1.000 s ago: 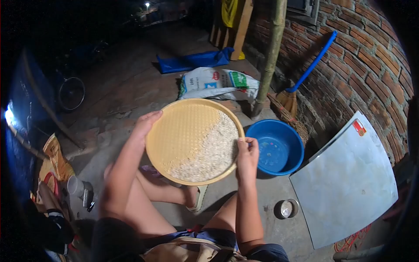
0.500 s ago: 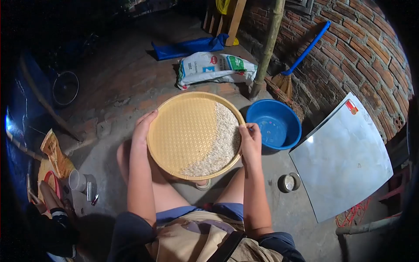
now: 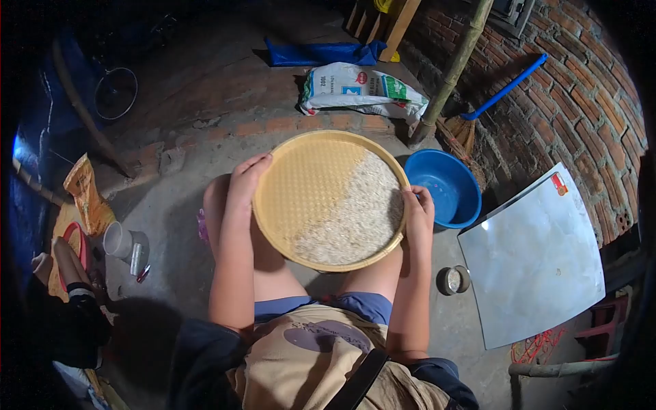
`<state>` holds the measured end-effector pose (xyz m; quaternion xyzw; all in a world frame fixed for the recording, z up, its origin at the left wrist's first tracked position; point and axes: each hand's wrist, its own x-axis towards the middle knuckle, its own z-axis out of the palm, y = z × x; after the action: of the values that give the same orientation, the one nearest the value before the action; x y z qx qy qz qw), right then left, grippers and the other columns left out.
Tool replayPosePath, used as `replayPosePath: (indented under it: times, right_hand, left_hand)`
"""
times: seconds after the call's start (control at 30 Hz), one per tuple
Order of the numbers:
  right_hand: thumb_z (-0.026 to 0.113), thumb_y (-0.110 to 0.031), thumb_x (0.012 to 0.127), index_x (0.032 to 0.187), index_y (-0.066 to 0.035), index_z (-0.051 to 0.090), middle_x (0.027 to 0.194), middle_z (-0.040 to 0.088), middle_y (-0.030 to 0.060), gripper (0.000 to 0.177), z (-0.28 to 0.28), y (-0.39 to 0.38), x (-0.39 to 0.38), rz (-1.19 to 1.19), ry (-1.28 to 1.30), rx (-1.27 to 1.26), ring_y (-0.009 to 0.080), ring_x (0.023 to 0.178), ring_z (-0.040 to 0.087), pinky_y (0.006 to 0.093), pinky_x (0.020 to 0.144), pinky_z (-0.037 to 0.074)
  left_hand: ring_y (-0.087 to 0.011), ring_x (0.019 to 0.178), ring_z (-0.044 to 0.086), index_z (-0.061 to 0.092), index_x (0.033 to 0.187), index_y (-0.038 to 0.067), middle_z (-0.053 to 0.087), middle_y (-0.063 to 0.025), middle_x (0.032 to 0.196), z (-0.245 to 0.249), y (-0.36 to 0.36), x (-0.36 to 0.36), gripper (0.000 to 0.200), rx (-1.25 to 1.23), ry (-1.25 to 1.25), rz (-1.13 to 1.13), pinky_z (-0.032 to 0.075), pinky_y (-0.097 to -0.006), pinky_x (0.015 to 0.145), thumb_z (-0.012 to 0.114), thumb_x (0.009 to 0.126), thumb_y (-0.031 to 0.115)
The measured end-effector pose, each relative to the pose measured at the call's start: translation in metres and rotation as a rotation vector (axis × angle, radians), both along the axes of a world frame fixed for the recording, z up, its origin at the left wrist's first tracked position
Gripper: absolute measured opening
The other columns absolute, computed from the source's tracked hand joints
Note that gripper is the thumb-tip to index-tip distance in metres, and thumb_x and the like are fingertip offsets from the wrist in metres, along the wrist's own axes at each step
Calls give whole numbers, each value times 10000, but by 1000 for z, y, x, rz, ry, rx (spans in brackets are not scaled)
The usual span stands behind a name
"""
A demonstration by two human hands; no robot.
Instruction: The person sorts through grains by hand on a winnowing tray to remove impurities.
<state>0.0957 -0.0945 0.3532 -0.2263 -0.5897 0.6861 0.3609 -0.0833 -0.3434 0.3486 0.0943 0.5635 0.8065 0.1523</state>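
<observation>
Between my two hands I hold a round woven bamboo winnowing tray [image 3: 301, 174] above my lap. My left hand [image 3: 247, 179] is closed on its left rim. On the opposite rim my right hand [image 3: 418, 208] grips with the thumb on top. Pale grains [image 3: 359, 212], which look like rice, cover the right and lower part of the tray, and the weave shows bare at the upper left. Just past my right hand stands a blue plastic basin [image 3: 447, 188], partly hidden by the tray and hand.
A white sack [image 3: 362, 89] lies ahead beside a bamboo post [image 3: 451, 75]. At right are a broom [image 3: 502, 92], a large pale sheet [image 3: 536, 263] and an open tin [image 3: 451, 280]. Another person's arm [image 3: 72, 263] is at left near a red basin [image 3: 85, 246] and a clear tub [image 3: 117, 240].
The grains have spread from a band along the right rim toward the tray's middle. The whole view has shifted, with the tray now slightly right and higher. Both hands keep their hold.
</observation>
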Motion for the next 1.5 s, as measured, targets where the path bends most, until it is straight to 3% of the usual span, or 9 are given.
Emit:
replayPosePath:
  times: [0.1,0.23,0.43,0.67,0.8,0.97,1.1,1.3,1.5]
  right_hand:
    - [576,-147,836,849,-27,552,742,513,0,124,4,6,-2,37,-1,-21,83,687,428,200,623,338]
    - [589,-142,802,819,-62,578,695,524,-5,82,8,72,40,-54,-97,-56,79,611,461,213,532,359]
    - [564,-104,802,825,-50,575,756,570,25,60,11,111,104,-172,-60,-85,106,683,523,213,621,413]
    - [571,-176,852,856,-51,539,728,503,-17,129,-15,75,83,-159,-84,11,69,669,446,213,562,358]
    - [564,-168,856,872,-42,517,680,517,7,135,-15,77,74,-114,-105,-14,72,560,462,230,448,342]
    - [572,-142,835,843,-32,549,721,541,19,113,-30,103,55,-249,22,-125,97,653,501,229,588,404]
    - [578,-152,829,837,-25,560,765,552,16,128,-14,111,50,-280,-5,-11,87,720,499,231,621,407]
    - [588,-186,850,902,-47,510,701,489,-12,168,-34,63,30,-51,-32,-55,63,618,436,212,545,369]
    - [567,-143,824,866,-50,570,739,565,35,102,-39,116,96,-410,-162,-139,99,608,529,224,544,434]
  left_hand:
    - [-127,792,603,602,1025,-16,639,-79,908,7,1,5,249,-7,13,40,476,-240,710,595,826,134]
    - [-116,855,574,578,1091,-5,620,-64,966,-2,69,51,271,58,50,29,451,-242,771,573,845,110]
    - [-132,949,562,548,1129,-20,606,-76,1046,19,132,95,298,109,135,-114,428,-255,843,552,859,106]
    - [-150,908,586,515,1153,-51,608,-99,1033,27,115,45,315,31,126,-224,452,-250,819,533,863,72]
    - [-148,940,578,511,1152,-62,600,-108,1056,10,123,21,316,-22,171,-273,449,-253,831,528,864,67]
    - [-148,983,561,523,1141,-62,588,-110,1088,-47,149,16,305,36,92,-133,437,-249,852,524,866,70]
    - [-156,969,570,538,1120,-60,585,-113,1098,-51,160,16,292,107,15,-143,448,-259,843,534,863,80]
    - [-185,916,605,524,1142,-30,610,-127,1047,-29,107,-23,298,49,-2,-264,482,-283,803,511,879,109]
    - [-132,918,569,505,1168,-49,596,-102,1061,-45,183,58,326,-24,54,-224,449,-260,810,529,866,71]
